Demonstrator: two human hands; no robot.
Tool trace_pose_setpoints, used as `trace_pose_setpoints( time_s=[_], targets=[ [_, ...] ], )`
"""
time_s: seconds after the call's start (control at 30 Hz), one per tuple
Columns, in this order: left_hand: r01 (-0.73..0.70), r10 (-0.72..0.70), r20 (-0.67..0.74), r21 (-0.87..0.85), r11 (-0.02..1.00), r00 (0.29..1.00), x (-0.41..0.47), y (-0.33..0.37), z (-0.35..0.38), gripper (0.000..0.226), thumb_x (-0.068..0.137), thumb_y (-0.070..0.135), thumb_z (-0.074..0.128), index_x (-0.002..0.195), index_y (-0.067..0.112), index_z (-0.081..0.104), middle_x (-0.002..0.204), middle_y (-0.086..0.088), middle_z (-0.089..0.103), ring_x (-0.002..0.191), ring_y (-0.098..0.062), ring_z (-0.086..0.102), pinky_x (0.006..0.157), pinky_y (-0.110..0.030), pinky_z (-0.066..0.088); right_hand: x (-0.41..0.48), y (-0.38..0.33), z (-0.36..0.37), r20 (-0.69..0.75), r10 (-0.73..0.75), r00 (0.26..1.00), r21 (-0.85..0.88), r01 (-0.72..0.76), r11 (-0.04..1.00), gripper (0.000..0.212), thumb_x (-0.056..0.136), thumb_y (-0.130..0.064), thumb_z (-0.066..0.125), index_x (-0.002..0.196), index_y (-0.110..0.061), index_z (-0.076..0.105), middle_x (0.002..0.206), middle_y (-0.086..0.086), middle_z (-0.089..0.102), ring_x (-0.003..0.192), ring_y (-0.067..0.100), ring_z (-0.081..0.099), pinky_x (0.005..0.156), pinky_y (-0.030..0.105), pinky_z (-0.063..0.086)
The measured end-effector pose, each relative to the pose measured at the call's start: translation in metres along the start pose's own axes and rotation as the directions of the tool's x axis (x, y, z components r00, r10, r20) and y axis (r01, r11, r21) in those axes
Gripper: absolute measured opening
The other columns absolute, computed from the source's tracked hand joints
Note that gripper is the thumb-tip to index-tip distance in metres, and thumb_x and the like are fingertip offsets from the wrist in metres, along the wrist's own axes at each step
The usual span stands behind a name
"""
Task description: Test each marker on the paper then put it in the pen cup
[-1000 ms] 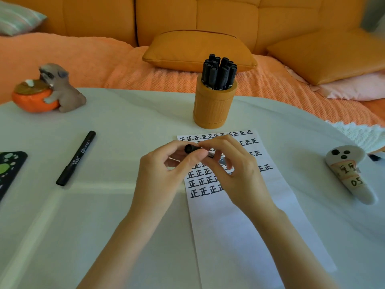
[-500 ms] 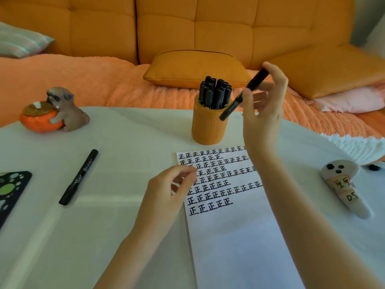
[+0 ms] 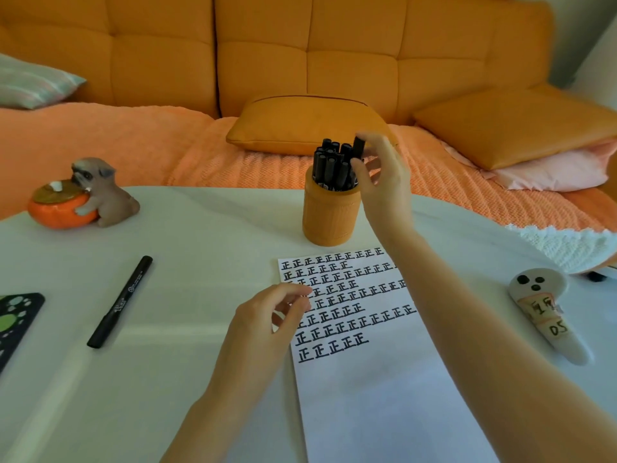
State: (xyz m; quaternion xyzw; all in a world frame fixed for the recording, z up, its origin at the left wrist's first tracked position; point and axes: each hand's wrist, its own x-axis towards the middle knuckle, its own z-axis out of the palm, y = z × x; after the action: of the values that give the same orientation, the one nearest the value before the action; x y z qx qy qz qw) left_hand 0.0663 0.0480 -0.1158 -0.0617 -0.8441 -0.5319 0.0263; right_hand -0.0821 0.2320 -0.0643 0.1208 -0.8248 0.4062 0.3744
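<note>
Right hand [image 3: 384, 182] pinched a marker [image 3: 359, 147] into the crowded pen cup [image 3: 330, 218]; one loose marker [image 3: 120, 302], centre-left, seemingly awaited testing.

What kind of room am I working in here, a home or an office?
Most likely a home living room: an orange tufted sofa with loose cushions stands right behind the white table, and a dog figurine sits on it near the pen cup.
</note>
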Motion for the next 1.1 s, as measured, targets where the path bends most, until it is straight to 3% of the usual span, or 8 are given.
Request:
trace_pose_setpoints(
  time_s=[0.17,0.37,0.57,0.7,0.8,0.97,1.1],
  targets=[
    [0.002,-0.002,-0.001,0.010,1.000,1.000,0.001,-0.003,-0.003,0.015,0.090,0.030,0.057,0.100,0.035,0.067,0.086,0.019,0.069,0.081,0.001,0.059,0.060,-0.005,0.040,-0.003,0.005,0.005,-0.009,0.014,1.000,-0.005,-0.014,1.000,0.035,0.093,-0.006,0.051,0.127,-0.014,0.053,0.102,0.002,0.054,0.082,0.015,0.053,0.069,0.018,0.045],
    [0.008,-0.008,0.009,0.011,1.000,1.000,-0.001,-0.004,-0.004,0.016,0.091,0.028,0.057,0.102,0.034,0.066,0.086,0.018,0.068,0.081,0.001,0.059,0.058,-0.006,0.040,0.011,0.005,0.008,0.041,0.046,0.998,-0.052,-0.044,0.998,0.027,0.088,0.004,0.055,0.114,-0.003,0.053,0.106,0.012,0.057,0.080,0.013,0.050,0.065,0.008,0.039],
    [0.007,-0.007,0.000,0.022,1.000,1.000,0.001,-0.004,-0.003,0.014,0.090,0.028,0.058,0.098,0.036,0.066,0.084,0.019,0.069,0.080,0.000,0.060,0.059,-0.005,0.040,-0.007,0.017,0.006,0.049,-0.009,0.999,-0.136,0.016,0.991,0.015,0.090,0.000,0.056,0.105,0.000,0.060,0.113,0.017,0.048,0.078,0.019,0.052,0.067,0.026,0.048],
    [0.006,-0.006,-0.002,0.031,0.999,1.000,0.002,-0.006,-0.005,0.013,0.090,0.030,0.057,0.098,0.037,0.066,0.086,0.018,0.069,0.080,0.000,0.060,0.060,-0.005,0.040,-0.008,0.014,0.006,0.039,-0.004,0.999,-0.136,0.009,0.991,0.020,0.089,-0.002,0.058,0.109,-0.003,0.060,0.111,0.013,0.046,0.074,0.005,0.048,0.067,0.011,0.042],
    [-0.006,0.006,-0.014,0.035,0.999,1.000,0.000,-0.005,-0.008,0.014,0.090,0.030,0.057,0.099,0.035,0.066,0.086,0.018,0.069,0.081,0.000,0.058,0.061,-0.005,0.039,-0.016,0.009,0.002,0.042,0.013,0.999,-0.100,-0.009,0.995,0.032,0.089,-0.003,0.056,0.121,-0.009,0.055,0.110,0.005,0.042,0.074,-0.004,0.050,0.067,0.008,0.041],
    [-0.035,0.039,-0.064,0.063,0.997,0.997,0.001,-0.006,-0.015,0.015,0.091,0.024,0.058,0.098,0.031,0.068,0.084,0.017,0.069,0.080,-0.003,0.059,0.063,-0.006,0.041,-0.053,-0.013,-0.008,0.017,0.098,0.995,-0.038,-0.098,0.994,0.032,0.091,-0.006,0.056,0.122,-0.014,0.053,0.109,-0.003,0.045,0.078,0.005,0.050,0.064,0.013,0.041],
    [-0.014,0.021,-0.124,0.060,0.998,0.992,0.000,-0.011,-0.026,0.016,0.091,0.021,0.058,0.096,0.032,0.067,0.081,0.019,0.069,0.077,-0.004,0.063,0.064,-0.006,0.042,-0.100,-0.042,-0.014,0.157,0.278,0.948,0.058,-0.290,0.955,0.016,0.093,-0.005,0.055,0.102,-0.014,0.065,0.101,-0.001,0.058,0.079,0.004,0.054,0.065,0.013,0.042]
  ],
)
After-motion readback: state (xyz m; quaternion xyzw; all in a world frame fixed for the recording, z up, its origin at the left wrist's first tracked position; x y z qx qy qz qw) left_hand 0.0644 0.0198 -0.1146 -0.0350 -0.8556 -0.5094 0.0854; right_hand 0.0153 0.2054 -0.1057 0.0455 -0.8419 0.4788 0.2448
